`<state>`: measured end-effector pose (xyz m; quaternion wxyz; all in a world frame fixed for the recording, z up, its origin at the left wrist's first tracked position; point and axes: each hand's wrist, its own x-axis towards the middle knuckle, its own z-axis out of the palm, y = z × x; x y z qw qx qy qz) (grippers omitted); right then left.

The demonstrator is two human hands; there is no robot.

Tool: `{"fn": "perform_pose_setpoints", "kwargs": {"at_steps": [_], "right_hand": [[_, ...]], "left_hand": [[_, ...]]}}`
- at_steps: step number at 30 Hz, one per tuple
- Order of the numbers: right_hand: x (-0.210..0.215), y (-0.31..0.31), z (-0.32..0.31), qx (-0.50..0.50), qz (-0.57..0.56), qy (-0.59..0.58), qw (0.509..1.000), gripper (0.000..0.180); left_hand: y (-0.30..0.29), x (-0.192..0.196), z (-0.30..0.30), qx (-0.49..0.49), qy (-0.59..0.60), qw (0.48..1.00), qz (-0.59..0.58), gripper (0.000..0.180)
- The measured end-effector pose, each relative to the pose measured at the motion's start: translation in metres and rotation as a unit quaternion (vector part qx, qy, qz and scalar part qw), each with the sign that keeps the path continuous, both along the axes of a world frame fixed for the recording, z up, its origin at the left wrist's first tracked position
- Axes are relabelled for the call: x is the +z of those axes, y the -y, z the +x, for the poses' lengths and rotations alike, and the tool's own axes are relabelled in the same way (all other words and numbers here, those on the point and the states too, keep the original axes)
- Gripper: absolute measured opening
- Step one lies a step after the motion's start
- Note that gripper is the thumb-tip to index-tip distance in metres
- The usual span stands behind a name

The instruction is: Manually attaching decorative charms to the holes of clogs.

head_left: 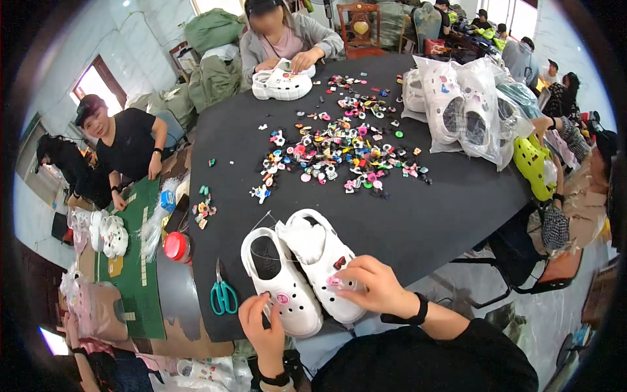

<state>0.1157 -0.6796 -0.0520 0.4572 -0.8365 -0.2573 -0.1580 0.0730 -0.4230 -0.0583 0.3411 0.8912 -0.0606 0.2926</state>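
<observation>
Two white clog shoes lie side by side at the near edge of a black table (418,215). My left hand (261,323) rests on the toe of the left clog (279,281), fingers by a small pink charm. My right hand (371,284) presses its fingertips on the top of the right clog (323,258), at a small charm; that clog is stuffed with white paper and carries a dark red charm. A black band sits on each wrist.
Green-handled scissors (223,294) lie left of the clogs, a red-lidded jar (176,247) beyond. Many colourful charms (339,147) are scattered mid-table. Bagged white clogs (464,108) are piled at the right. A person opposite handles a white clog (282,83); others sit around.
</observation>
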Motion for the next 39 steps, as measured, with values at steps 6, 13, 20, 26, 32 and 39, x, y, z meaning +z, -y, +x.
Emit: {"fn": "perform_pose_setpoints", "kwargs": {"at_steps": [6,13,20,26,32,39], "right_hand": [[-0.001,-0.007,0.005,0.001,-0.013,0.016,1.0,0.033],[-0.009,-0.006,0.009,0.007,0.014,-0.007,1.0,0.024],[-0.017,-0.005,0.015,0.038,0.07,-0.026,0.996,0.022],[-0.021,-0.004,0.017,0.046,0.078,-0.011,0.996,0.022],[-0.02,0.004,0.01,0.087,0.13,-0.092,0.983,0.027],[-0.026,0.04,0.007,0.016,0.073,-0.148,0.986,0.048]], "left_hand": [[0.021,-0.007,-0.006,0.022,-0.054,0.997,-0.041,0.036],[0.024,-0.02,-0.006,0.027,-0.043,0.996,-0.077,0.031],[0.024,-0.028,-0.004,0.033,-0.015,0.997,-0.067,0.027],[0.024,-0.027,-0.003,0.018,-0.006,0.997,-0.071,0.026],[0.024,-0.025,-0.005,0.002,-0.018,0.997,-0.074,0.026],[0.024,-0.035,-0.027,0.019,-0.055,0.994,-0.088,0.072]]}}
